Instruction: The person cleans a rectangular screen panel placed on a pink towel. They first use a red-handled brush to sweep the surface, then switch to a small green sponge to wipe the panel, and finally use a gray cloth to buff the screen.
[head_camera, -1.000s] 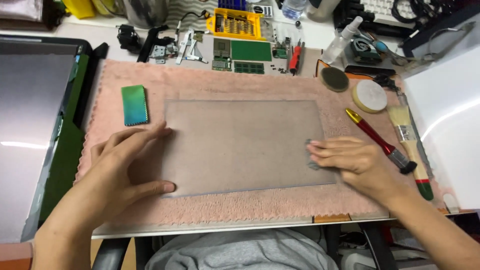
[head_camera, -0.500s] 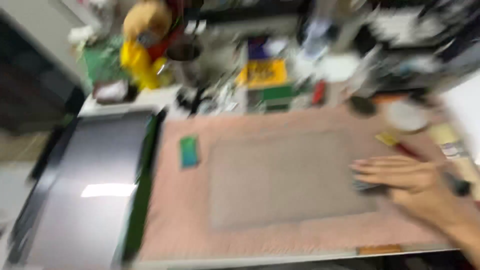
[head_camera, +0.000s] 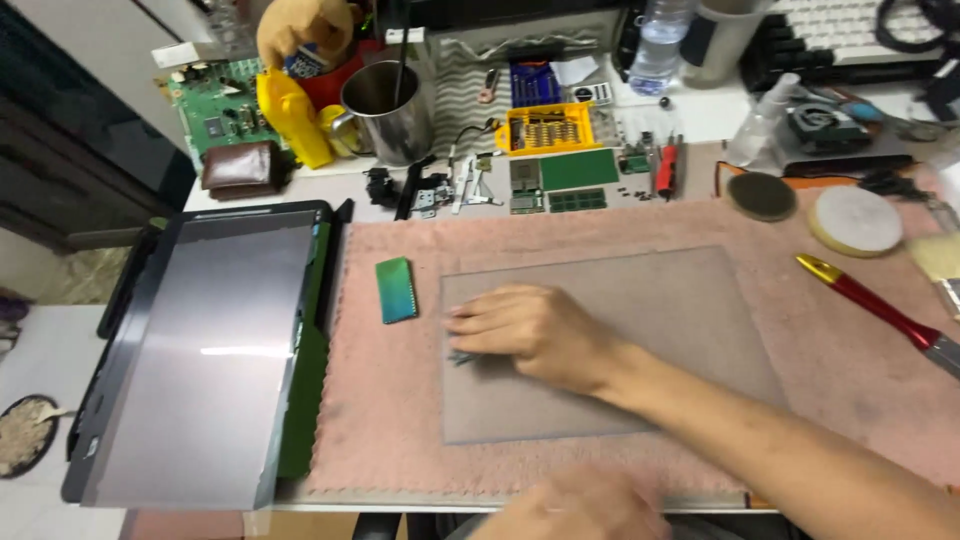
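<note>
A translucent grey sheet (head_camera: 650, 330) lies flat on a pink towel (head_camera: 400, 420). My right hand (head_camera: 530, 335) reaches across from the right and rests palm down on the sheet's left part. Its fingers are together and press a small dark piece (head_camera: 462, 356) against the sheet near the left edge. A small green card (head_camera: 396, 290) lies on the towel just left of the fingertips. My left hand (head_camera: 570, 508) is a blur at the bottom edge, below the towel's front; whether it holds anything is not visible.
A dark laptop screen panel (head_camera: 210, 350) lies left of the towel. A red-handled brush (head_camera: 870, 305), a white round pad (head_camera: 856, 220) and a dark disc (head_camera: 762, 196) sit at the right. Circuit boards (head_camera: 578, 170), a yellow bit case (head_camera: 546, 128), a metal cup (head_camera: 385, 100) and small parts crowd the back.
My right hand slid from the sheet's right edge to its left part. My left hand left the sheet and dropped to the bottom edge. The view swung left.
</note>
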